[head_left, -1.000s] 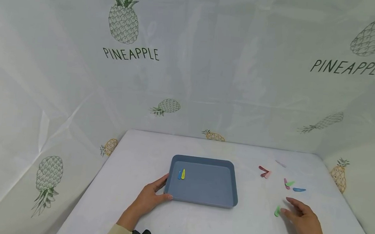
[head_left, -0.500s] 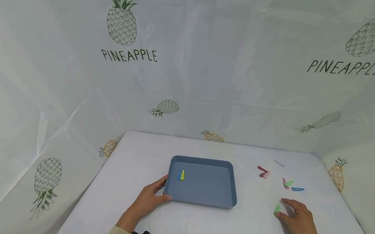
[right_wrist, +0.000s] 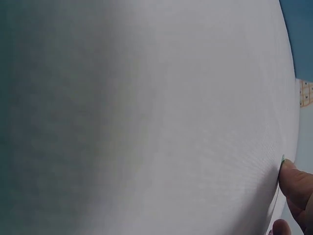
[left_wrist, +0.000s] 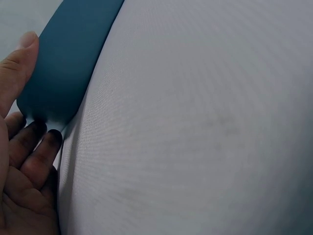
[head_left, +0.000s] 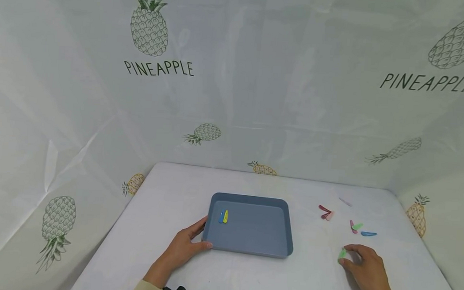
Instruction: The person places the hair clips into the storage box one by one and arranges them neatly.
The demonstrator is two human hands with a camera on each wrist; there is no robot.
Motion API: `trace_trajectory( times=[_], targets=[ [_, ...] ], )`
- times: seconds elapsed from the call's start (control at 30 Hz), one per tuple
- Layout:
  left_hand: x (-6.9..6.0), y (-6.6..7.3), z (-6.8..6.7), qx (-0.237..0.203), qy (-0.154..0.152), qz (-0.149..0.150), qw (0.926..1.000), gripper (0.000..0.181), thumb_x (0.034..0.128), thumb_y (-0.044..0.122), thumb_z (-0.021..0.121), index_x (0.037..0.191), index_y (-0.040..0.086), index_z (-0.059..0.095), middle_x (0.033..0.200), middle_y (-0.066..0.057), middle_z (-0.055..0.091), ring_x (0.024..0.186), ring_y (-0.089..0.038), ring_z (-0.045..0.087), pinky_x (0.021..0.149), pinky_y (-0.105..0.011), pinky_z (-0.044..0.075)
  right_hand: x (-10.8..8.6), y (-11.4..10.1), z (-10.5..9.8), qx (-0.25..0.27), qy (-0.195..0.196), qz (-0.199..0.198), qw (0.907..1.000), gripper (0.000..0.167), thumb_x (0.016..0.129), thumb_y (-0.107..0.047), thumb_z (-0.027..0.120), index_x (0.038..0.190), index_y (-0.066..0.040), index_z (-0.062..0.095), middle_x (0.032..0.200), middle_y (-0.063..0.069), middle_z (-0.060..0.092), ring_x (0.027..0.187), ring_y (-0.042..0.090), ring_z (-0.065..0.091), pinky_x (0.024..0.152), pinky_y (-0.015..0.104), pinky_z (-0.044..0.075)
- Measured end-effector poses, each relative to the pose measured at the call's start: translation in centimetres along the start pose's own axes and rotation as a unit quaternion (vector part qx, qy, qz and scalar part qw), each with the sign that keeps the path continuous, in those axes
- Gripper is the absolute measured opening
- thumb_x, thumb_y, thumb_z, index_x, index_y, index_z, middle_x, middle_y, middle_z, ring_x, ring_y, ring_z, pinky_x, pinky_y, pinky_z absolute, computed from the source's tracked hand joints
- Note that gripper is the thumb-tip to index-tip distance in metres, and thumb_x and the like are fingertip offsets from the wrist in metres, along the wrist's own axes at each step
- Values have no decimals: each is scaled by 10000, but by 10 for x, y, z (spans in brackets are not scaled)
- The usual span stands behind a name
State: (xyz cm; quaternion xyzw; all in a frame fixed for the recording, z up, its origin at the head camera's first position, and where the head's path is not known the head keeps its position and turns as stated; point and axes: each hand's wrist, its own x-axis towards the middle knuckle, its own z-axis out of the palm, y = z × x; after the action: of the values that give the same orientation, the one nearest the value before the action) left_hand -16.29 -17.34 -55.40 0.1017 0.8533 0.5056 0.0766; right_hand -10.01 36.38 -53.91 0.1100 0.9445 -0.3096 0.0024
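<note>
A grey-blue rectangular tray [head_left: 254, 230] lies on the white table, with a blue hair clip [head_left: 221, 216] and a yellow hair clip [head_left: 225, 216] side by side in its left part. My left hand [head_left: 183, 247] holds the tray's near left corner, thumb at the front edge and fingers along the left side; the left wrist view shows the fingertips against the tray's wall [left_wrist: 73, 54]. Right of the tray, my right hand [head_left: 369, 271] pinches a light green hair clip [head_left: 342, 254] at the tabletop between thumb and index finger. In the right wrist view only a sliver of that green clip [right_wrist: 282, 158] shows.
Farther back on the right lie more hair clips: dark red ones [head_left: 324, 209] with a pink one [head_left: 330, 216], a pink-and-green group [head_left: 356, 226], a blue one [head_left: 368, 234] and a pale purple one [head_left: 345, 202]. A pineapple-print sheet [head_left: 278, 99] hangs behind the table.
My right hand has moved slightly left, and its thumb and index finger have closed on the green hair clip. The left hand and the tray stay put.
</note>
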Motion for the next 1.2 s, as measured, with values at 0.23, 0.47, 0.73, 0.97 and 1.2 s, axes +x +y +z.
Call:
trace_trajectory(
  times=[0.23, 0.47, 0.73, 0.97, 1.2],
  targets=[
    [0, 2, 0, -20, 10, 23, 10000, 913, 864, 464, 859, 1629, 215, 427, 1625, -100, 483, 1505, -391, 457, 1229, -647, 343, 2, -9, 1, -58, 68, -106, 9999, 446, 926, -146, 771, 1316, 24, 638, 1456, 374, 473, 1321, 610, 370, 1044, 741, 330],
    [-1, 3, -1, -17, 29, 6, 10000, 912, 865, 465, 858, 1629, 213, 427, 1628, -94, 480, 1511, -382, 452, 1232, -645, 340, 2, -15, 5, 103, 383, -937, 9948, 323, 886, -25, 770, 1198, -24, 684, 1363, 326, 583, 1306, 554, 407, 1040, 707, 314],
    [0, 5, -1, -10, -5, -3, 10000, 905, 870, 446, 859, 1630, 215, 425, 1629, -85, 481, 1514, -368, 451, 1235, -627, 349, 3, -23, 8, -186, 417, -1197, 9918, 295, 897, -45, 764, 1185, -58, 700, 1261, 257, 695, 1190, 490, 591, 956, 649, 483],
    [-1, 6, -2, -63, -64, -28, 10000, 897, 879, 439, 853, 1632, 216, 420, 1633, -87, 474, 1519, -368, 443, 1238, -624, 346, 0, -30, 6, -239, 101, -719, 9971, 276, 981, -120, 708, 1250, -111, 647, 1073, 106, 771, 930, 227, 709, 728, 351, 546],
    [-3, 5, -2, -64, -71, -9, 10000, 894, 881, 451, 845, 1632, 220, 420, 1638, -91, 468, 1521, -374, 438, 1240, -638, 332, 2, -36, 3, -106, 238, -682, 9973, 183, 998, -100, 673, 1180, -101, 682, 1055, 93, 787, 897, 173, 713, 701, 295, 544]
  ],
)
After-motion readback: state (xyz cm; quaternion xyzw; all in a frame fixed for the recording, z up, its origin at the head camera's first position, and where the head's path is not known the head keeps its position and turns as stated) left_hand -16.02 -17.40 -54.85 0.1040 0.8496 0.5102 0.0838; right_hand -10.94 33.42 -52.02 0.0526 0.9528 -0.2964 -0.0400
